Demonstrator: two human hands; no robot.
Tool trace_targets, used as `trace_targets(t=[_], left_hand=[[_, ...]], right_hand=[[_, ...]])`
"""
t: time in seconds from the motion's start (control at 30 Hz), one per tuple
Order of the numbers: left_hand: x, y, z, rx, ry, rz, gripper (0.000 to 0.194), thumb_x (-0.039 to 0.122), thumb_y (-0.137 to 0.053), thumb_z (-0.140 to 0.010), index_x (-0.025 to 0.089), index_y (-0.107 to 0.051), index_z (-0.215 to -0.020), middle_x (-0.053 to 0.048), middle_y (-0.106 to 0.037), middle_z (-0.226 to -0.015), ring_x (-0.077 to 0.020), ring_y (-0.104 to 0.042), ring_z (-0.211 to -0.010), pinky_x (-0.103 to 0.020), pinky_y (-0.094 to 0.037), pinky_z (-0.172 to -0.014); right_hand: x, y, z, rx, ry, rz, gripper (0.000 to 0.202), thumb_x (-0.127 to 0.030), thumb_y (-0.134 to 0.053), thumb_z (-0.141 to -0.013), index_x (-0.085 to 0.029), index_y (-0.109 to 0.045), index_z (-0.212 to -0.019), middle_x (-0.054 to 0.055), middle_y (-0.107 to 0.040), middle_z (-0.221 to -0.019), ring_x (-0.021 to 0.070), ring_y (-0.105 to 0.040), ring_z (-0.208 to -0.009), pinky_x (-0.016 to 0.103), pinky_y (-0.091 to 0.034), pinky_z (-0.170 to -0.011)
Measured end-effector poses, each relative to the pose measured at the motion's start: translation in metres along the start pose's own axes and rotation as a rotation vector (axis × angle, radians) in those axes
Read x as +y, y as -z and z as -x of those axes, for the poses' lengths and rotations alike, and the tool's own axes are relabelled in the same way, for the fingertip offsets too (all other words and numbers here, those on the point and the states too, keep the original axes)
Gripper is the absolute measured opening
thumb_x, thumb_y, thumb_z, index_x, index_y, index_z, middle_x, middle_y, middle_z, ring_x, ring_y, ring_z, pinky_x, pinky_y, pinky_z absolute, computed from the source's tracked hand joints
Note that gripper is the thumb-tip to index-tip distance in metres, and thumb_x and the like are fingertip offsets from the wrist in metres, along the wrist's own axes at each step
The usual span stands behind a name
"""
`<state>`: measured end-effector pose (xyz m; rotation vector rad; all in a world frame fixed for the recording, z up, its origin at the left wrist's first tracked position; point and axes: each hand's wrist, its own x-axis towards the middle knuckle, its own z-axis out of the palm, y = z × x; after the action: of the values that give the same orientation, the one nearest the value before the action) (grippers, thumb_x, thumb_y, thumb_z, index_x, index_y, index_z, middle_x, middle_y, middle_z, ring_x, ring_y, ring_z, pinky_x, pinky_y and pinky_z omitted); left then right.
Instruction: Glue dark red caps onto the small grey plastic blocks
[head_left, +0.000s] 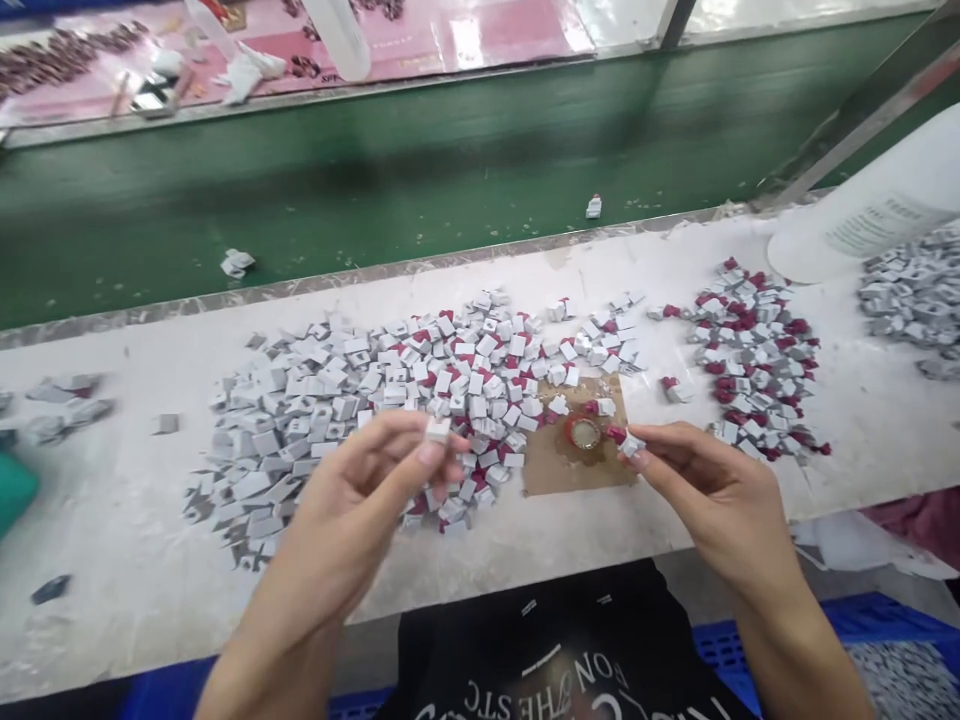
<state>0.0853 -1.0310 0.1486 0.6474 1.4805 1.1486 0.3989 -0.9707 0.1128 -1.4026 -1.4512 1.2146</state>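
Note:
My left hand [375, 480] pinches a small light-grey plastic block [438, 430] between thumb and fingertips, above a wide heap of similar grey blocks [300, 390]. Dark-red pieces show among the heap's right part. Between thumb and forefinger of my right hand [712, 490] is a small grey piece with a dark-red part [628, 443], its red end pointing left. Just left of that piece, a shallow round cap with an orange-red rim [582, 432] rests on a brown cardboard square [555, 475]. What the cap contains is too blurred to name.
Another pile of grey and dark-red pieces [757, 360] lies at the right, with grey pieces [911, 295] beyond it. A large white bottle [862, 205] leans in at the upper right. Behind the table runs a green belt [420, 180] with a few stray pieces. Blue crates [847, 620] stand below the edge.

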Motion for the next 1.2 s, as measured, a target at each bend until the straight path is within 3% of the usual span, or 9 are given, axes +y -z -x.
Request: trace_targets(t=[0.07,0.17,0.37,0.43,0.53,0.67,0.9,1.07,1.2], left_hand=[[-0.006,-0.018,0.003,-0.126,0.093,0.195,0.017,0.038,-0.097,-0.097,0.026,-0.086,-0.103,-0.008,-0.087,-0.106,-0.0196,-0.079,-0.085,-0.025,-0.064,-0.068],[-0.014,-0.038,0.003,-0.186,0.103,0.3,0.016,0.032,-0.096,-0.098,0.023,-0.084,-0.099,-0.008,-0.087,-0.112,-0.0164,-0.08,-0.087,-0.021,-0.065,-0.073],[-0.021,-0.057,0.005,-0.072,0.066,0.323,0.018,0.031,-0.096,-0.098,0.026,-0.086,-0.113,-0.003,-0.083,-0.095,-0.0151,-0.075,-0.076,-0.024,-0.064,-0.074],[-0.023,-0.06,0.006,-0.046,0.119,0.346,0.016,0.032,-0.094,-0.098,0.025,-0.087,-0.109,-0.004,-0.083,-0.096,-0.015,-0.074,-0.077,-0.024,-0.064,-0.074],[-0.025,-0.063,0.007,-0.094,0.186,0.319,0.02,0.034,-0.099,-0.094,0.024,-0.089,-0.108,-0.005,-0.083,-0.096,-0.0137,-0.074,-0.077,-0.021,-0.064,-0.074],[-0.026,-0.066,0.009,-0.139,0.165,0.184,0.021,0.038,-0.1,-0.094,0.022,-0.089,-0.104,-0.007,-0.085,-0.099,-0.0165,-0.077,-0.077,-0.024,-0.065,-0.069],[-0.033,-0.062,0.01,-0.198,0.079,-0.011,0.021,0.046,-0.088,-0.106,0.029,-0.088,-0.119,-0.009,-0.087,-0.131,-0.0282,-0.088,-0.108,-0.037,-0.074,-0.094],[-0.036,-0.058,0.007,-0.149,-0.06,-0.229,0.016,0.044,-0.09,-0.102,0.034,-0.091,-0.114,-0.003,-0.083,-0.099,-0.0199,-0.078,-0.088,-0.027,-0.065,-0.077],[-0.037,-0.06,0.001,-0.108,-0.147,-0.231,0.012,0.034,-0.094,-0.097,0.035,-0.093,-0.109,-0.001,-0.076,-0.092,-0.0161,-0.067,-0.079,-0.024,-0.059,-0.071]], right_hand=[[0.001,-0.001,0.002,-0.005,-0.001,-0.008,0.015,-0.03,-0.091,-0.1,-0.037,-0.095,-0.112,0.001,-0.093,-0.105,0.0214,-0.09,-0.094,0.028,-0.075,-0.086],[0.003,-0.002,0.005,-0.014,-0.008,-0.026,0.015,-0.029,-0.091,-0.1,-0.037,-0.095,-0.112,0.001,-0.092,-0.107,0.0209,-0.09,-0.098,0.027,-0.074,-0.089],[0.007,-0.003,0.003,-0.021,-0.012,-0.032,0.013,-0.03,-0.09,-0.101,-0.035,-0.095,-0.112,0.001,-0.09,-0.105,0.0218,-0.089,-0.099,0.031,-0.073,-0.09],[0.008,-0.003,0.002,-0.023,-0.017,-0.029,0.013,-0.031,-0.09,-0.101,-0.035,-0.094,-0.113,0.001,-0.091,-0.106,0.0224,-0.088,-0.1,0.033,-0.072,-0.091],[0.009,-0.004,0.001,-0.03,-0.007,-0.022,0.013,-0.029,-0.089,-0.102,-0.034,-0.094,-0.113,0.001,-0.091,-0.106,0.0223,-0.087,-0.1,0.034,-0.071,-0.089],[0.01,-0.007,0.001,-0.031,0.036,0.02,0.016,-0.026,-0.087,-0.103,-0.035,-0.094,-0.114,0.0,-0.091,-0.107,0.0224,-0.086,-0.101,0.036,-0.069,-0.086],[0.013,-0.01,0.0,-0.014,0.107,0.065,0.024,-0.017,-0.085,-0.101,-0.035,-0.095,-0.114,0.002,-0.092,-0.11,0.0241,-0.086,-0.1,0.039,-0.07,-0.084],[0.011,-0.013,-0.002,-0.017,0.136,0.086,0.027,-0.013,-0.085,-0.1,-0.034,-0.096,-0.113,0.002,-0.093,-0.108,0.0233,-0.087,-0.098,0.037,-0.072,-0.082],[0.006,-0.012,-0.001,-0.002,0.126,0.056,0.029,-0.012,-0.086,-0.1,-0.036,-0.096,-0.113,0.001,-0.092,-0.108,0.0219,-0.087,-0.099,0.035,-0.072,-0.084]])
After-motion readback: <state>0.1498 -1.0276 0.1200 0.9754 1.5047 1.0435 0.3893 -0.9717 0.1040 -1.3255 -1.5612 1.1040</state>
